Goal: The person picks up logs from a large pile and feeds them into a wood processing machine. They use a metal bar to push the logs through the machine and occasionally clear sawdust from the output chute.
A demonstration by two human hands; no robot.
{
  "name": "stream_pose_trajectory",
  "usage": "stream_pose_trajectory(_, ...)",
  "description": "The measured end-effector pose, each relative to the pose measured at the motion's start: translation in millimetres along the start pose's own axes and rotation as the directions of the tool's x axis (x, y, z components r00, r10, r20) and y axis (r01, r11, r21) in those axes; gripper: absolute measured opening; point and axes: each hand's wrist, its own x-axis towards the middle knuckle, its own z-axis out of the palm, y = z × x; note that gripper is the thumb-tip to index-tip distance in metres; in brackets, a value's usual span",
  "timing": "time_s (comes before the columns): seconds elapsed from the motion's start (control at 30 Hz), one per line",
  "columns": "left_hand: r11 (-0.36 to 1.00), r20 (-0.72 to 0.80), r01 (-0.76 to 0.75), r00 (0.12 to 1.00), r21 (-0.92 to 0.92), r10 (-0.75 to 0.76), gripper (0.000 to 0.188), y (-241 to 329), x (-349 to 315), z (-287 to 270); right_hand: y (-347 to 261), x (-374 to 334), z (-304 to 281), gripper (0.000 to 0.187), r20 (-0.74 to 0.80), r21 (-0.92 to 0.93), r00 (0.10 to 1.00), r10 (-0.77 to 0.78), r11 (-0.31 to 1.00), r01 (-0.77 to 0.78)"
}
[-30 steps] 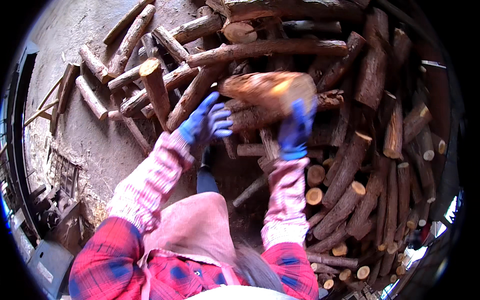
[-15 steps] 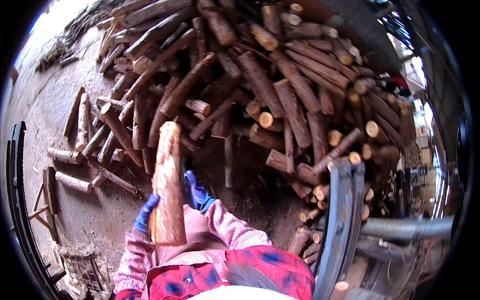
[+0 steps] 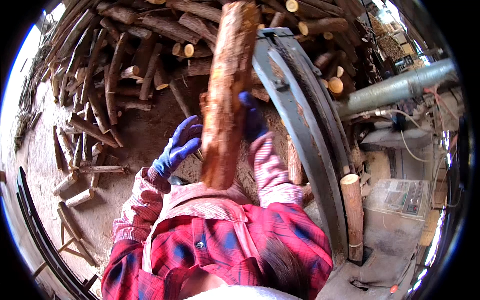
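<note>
A thick, bark-covered log stands nearly upright in front of my chest, its top leaning slightly right. My right hand, in a blue glove, holds it from the right side; part of that hand is hidden behind the log. On the other side, my left hand, also gloved in blue, has its fingers spread beside the bark and does not grip it. Right of me rises a long grey metal frame with a groove along it. Another log is upright beside the frame's lower end.
A large heap of logs spreads across the far side. Several loose pieces lie on the floor at left. A dark metal rail and a wooden stand are at lower left. At right are a thick pipe and a control panel.
My body and view have turned right, toward the metal frame. The log has come along, raised higher. My left hand has come off the log's side and opened.
</note>
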Motion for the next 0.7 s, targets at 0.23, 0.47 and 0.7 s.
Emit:
stream_pose_trajectory(0.23, 0.978, 0.006, 0.198, 0.980, 0.065, -0.199, 0.059, -77.5, 24.9, 102.9, -261.4, -152.4, -134.9, 0.074, -0.010, -0.783, 0.910, -0.414, 0.570, 0.251)
stream_pose_trajectory(0.47, 0.878, 0.079, 0.289, 0.936, 0.380, -0.342, 0.072, -117.2, 32.7, 175.4, -266.5, -202.6, -320.2, 0.107, -0.151, -0.905, 0.915, -0.373, -0.320, -0.280)
stream_pose_trajectory(0.7, 0.701, -0.054, 0.318, 0.927, 0.639, -0.372, 0.076, -116.5, 21.0, 157.1, -253.2, -219.9, -339.1, 0.105, -0.102, -0.934, 0.944, -0.315, -0.297, -0.200)
